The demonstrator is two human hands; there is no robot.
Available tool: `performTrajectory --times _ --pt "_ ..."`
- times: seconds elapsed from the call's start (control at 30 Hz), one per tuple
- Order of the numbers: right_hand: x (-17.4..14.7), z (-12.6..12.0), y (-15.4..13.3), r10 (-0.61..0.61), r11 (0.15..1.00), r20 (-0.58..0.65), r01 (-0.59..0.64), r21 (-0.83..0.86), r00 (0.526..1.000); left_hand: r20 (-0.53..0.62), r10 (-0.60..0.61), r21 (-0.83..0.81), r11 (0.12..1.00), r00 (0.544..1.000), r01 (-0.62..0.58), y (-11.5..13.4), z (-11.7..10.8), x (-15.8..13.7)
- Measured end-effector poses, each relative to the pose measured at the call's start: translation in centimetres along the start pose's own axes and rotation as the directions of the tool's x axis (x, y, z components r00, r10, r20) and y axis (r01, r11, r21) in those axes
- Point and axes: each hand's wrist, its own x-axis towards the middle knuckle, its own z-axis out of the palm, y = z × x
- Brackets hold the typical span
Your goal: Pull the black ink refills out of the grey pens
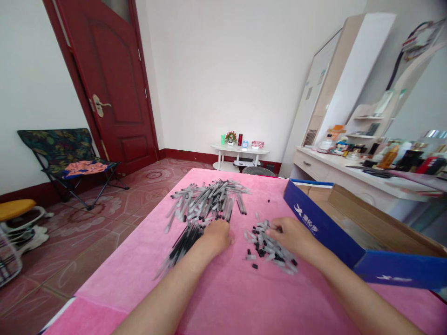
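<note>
Our left hand (pixel 217 238) curls at the dark pen-like sticks (pixel 182 245), our right hand (pixel 290 237) over small pieces (pixel 267 245), presumably separated for easy reach. We cannot tell whether either grips anything.

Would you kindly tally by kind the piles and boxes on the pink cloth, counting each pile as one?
Paler pen pile: 1
Darker pen pile: 1
Pile of small cap-like pieces: 1
Open blue box: 1
Total: 4
</note>
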Motion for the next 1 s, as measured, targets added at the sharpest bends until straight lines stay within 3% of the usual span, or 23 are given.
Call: performTrajectory --times 0.13,0.27,0.47,0.63,0.77,0.83,0.93,1.0 --pt "1.6 1.7 -2.0 -0.033 0.998 0.083 0.037 -0.044 0.996 -0.022 0.006 0.104 0.995 1.000 -0.004 -0.1 0.2 0.3" --pt "5.3 2.4 -3.0 0.020 0.994 -0.025 -0.022 -0.106 1.000 -0.021 0.030 0.124 0.992 0.999 -0.027 -0.3 0.3 0.5" --pt "10.3 6.1 -4.4 0.117 0.985 -0.094 -0.128 -0.117 0.989 -0.009 0.036 0.146 0.989 0.999 -0.034 -0.4 0.1 0.5" --pt "10.9 7.1 -4.7 0.160 0.978 -0.109 -0.172 -0.117 0.981 -0.004 0.058 0.151 0.987 0.998 -0.056 -0.4 -0.2 0.4" --pt "10.0 5.3 -4.7 0.215 0.966 -0.103 -0.227 -0.121 0.971 -0.089 0.069 0.131 0.990 0.994 -0.057 -0.5 -0.3 0.6" --pt "9.2 3.7 -4.7 0.229 0.964 -0.119 -0.243 -0.111 0.966 -0.250 0.079 0.096 0.994 0.965 -0.056 -0.5 -0.4 0.7" --pt "7.6 1.0 -4.8 0.189 0.978 -0.156 -0.201 -0.062 0.970 -0.516 0.129 0.049 0.991 0.847 -0.121 -0.4 -0.7 0.6" --pt "6.4 -0.6 -4.9 0.095 0.994 -0.167 -0.087 0.060 0.981 -0.587 0.206 0.011 0.969 0.783 -0.247 -0.2 -0.8 0.5"
